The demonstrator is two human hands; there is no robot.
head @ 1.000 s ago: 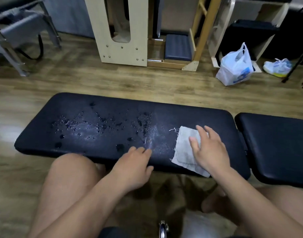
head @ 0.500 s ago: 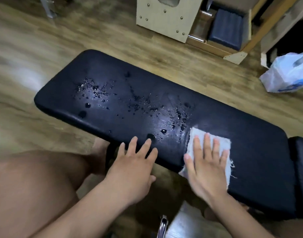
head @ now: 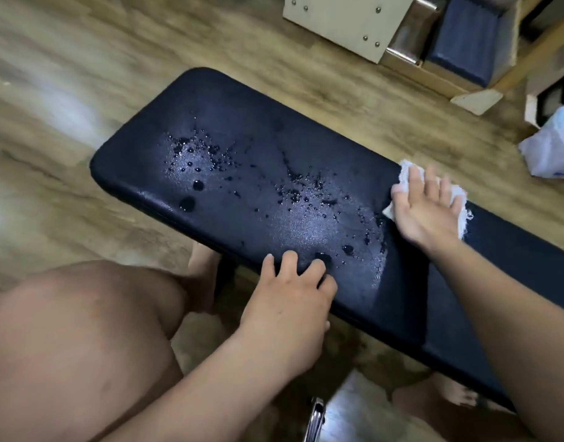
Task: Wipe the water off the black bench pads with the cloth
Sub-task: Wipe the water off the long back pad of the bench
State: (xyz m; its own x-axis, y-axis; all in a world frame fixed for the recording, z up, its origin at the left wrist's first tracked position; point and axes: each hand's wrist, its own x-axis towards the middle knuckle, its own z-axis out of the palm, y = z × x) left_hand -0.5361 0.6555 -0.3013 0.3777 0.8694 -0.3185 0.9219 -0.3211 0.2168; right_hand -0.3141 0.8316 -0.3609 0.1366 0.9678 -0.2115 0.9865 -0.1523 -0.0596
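One cloth [head: 405, 174] — one wet pad [head: 242, 145]

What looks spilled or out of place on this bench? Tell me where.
Spilled water sits on the black bench pad: droplets and small puddles scatter across its left and middle parts, unwiped. The cloth, frayed at its edges, lies under the flat right hand at the pad's far edge, right of the wet patch.

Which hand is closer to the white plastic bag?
Right. The right hand presses the cloth at the far edge of the pad, toward the bag; the left hand rests on its near edge, farther.
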